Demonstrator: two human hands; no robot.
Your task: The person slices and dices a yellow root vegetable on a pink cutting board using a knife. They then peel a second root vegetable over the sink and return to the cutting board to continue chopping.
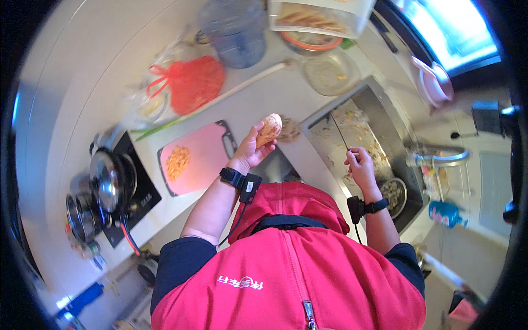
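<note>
My left hand is closed around a root vegetable, elongated, pale and patched with brown as if partly peeled. It is held over the counter, between the pink cutting board and the sink. Over the sink, my right hand grips a thin dark knife, seen nearly edge-on and pointing away from me. The knife and the vegetable are well apart. Small orange-tan chopped pieces lie on the board's left part. Pale scraps are scattered over the sink's bottom.
A round strainer sits in the sink's near end, below the faucet. Left of the board, a lidded pot stands on a black cooktop. Behind are a red plastic bag, a long green onion and a blue jug.
</note>
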